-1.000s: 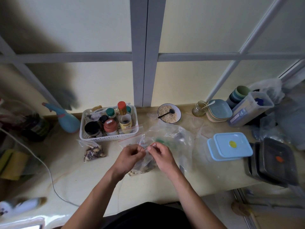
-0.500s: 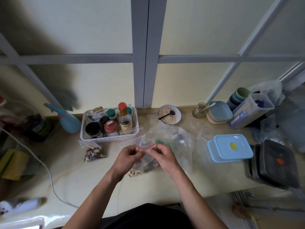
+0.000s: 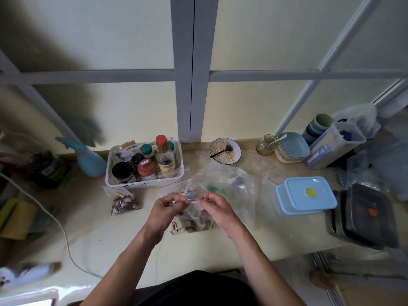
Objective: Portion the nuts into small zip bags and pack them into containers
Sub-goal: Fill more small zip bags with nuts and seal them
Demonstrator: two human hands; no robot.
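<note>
Both hands pinch the red-lined top strip of a small zip bag [image 3: 191, 219] of nuts, held just above the counter [image 3: 106, 235]. The left hand [image 3: 164, 212] grips the strip's left end between thumb and fingertips, and the right hand [image 3: 217, 209] grips its right end the same way, so the strip is stretched between them. The nuts sag in the bag's bottom, below and between the hands.

Taking that bag as the landmark: a second filled bag [image 3: 124, 200] lies on the counter to its left, well apart. Behind and to the left stands a white basket [image 3: 141, 184] crowded with jars and bottles, and left of the basket a blue spray bottle [image 3: 85, 159]. Directly behind the bag a large crumpled clear bag [image 3: 231, 184] spreads over the counter, touching or nearly touching the right hand; what is inside it is too blurred to tell. Behind that sits a bowl [image 3: 225, 151] of pale crumbs with a dark spoon in it.

To the right, two stacked blue-lidded containers [image 3: 306, 195] rest on the counter, with loose empty zip bags [image 3: 262, 166] lying between them and the crumpled bag. Further right are stacked dark containers [image 3: 366, 217] at the counter's edge. A white cable [image 3: 55, 219] crosses the counter far to the left.
</note>
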